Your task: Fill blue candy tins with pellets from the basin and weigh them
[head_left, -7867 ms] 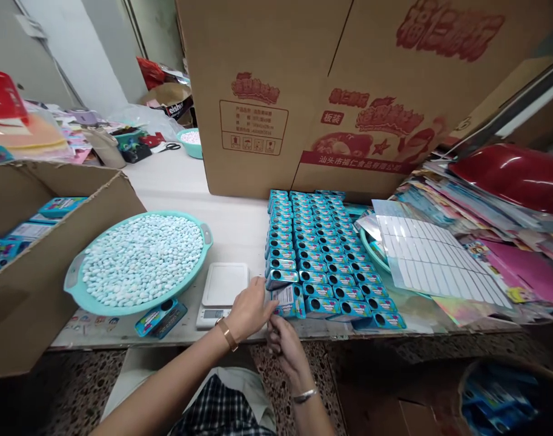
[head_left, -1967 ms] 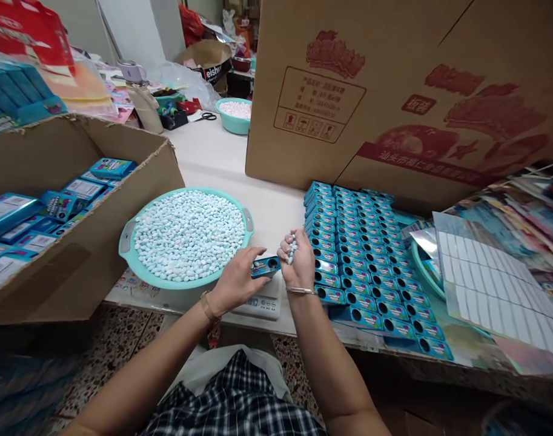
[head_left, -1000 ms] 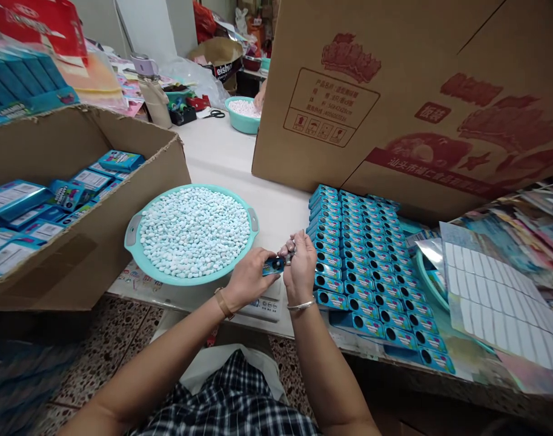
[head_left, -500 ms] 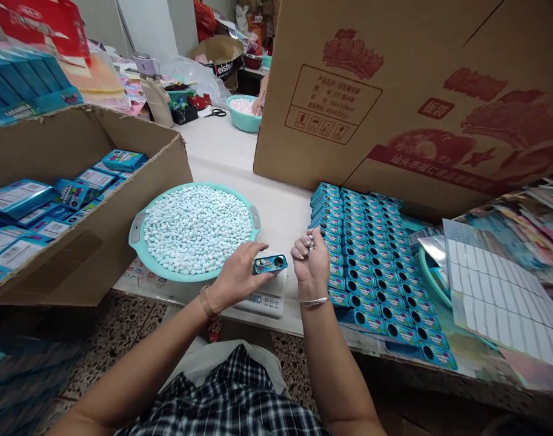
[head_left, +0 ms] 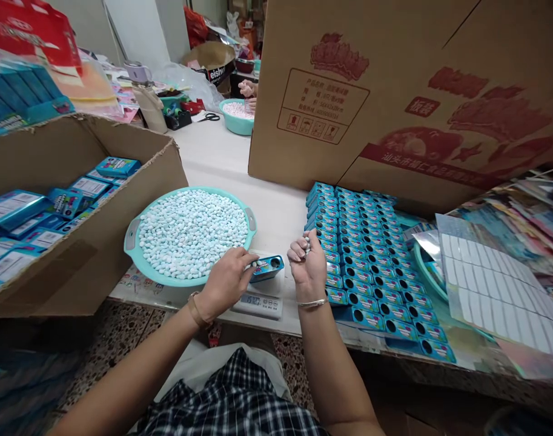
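- White table [head_left: 215,154] runs under everything in hand
- Large printed carton [head_left: 394,91] stands at the back right of it
- Open cardboard box [head_left: 103,254] at the left, blue packs lying loosely inside
- Rows of blue boxes [head_left: 367,260] packed side by side in front of the carton, round dark holes in their upward faces
- Teal basin [head_left: 167,280] beside the open cardboard box, filled with pale blue candies [head_left: 194,233]
- Farther teal basin [head_left: 235,125], another person's hand [head_left: 248,91] above it
- White scale [head_left: 271,309] between the basin and the rows, its display lit but too blurred to read surely
- Left hand [head_left: 228,278], fingers bent close together at the left end of the single box; whether they grip it I cannot tell
- Right hand [head_left: 310,266] near the rows, palm turned up, fingers curled closed around a few candies
- Single box [head_left: 268,268] over the scale's pan, its holed face up
- Held candies [head_left: 307,245] peeping out between the right fingers and thumb
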A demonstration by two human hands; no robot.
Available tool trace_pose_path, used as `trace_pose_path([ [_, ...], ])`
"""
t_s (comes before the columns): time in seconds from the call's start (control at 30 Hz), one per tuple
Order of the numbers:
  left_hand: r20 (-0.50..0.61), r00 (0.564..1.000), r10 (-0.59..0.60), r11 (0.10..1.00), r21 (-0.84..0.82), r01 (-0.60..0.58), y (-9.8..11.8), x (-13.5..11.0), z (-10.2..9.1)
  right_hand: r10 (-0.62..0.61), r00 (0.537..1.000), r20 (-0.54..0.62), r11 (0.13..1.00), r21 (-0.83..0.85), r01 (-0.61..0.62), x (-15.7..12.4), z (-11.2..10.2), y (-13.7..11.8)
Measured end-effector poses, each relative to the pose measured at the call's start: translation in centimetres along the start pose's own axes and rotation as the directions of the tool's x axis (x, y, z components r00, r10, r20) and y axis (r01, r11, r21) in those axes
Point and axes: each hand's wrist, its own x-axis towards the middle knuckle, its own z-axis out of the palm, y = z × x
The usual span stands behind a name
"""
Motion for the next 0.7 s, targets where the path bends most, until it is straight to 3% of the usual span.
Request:
trace_pose_path([
  [0.37, 0.061, 0.998, 0.012, 0.999, 0.052, -0.015, 0.5, 1.5, 0.7, 0.004, 1.000, -0.020, 0.999, 0.052, -0.003, -0.1, -1.5, -0.1],
  [0.6, 0.117, 0.990, 0.076, 0.997, 0.024, -0.079, 2.5, 3.7, 2.0, 0.013, 1.000, -0.004, 0.999, 0.049, -0.013, 0.2, -1.2, 0.4],
  [0.7, 0.019, 0.996, 0.085, 0.991, -0.110, -0.083, 2.8, 4.3, 1.5, 0.022, 1.000, 0.007, 0.998, 0.066, -0.023, 0.1, -1.2, 0.2],
])
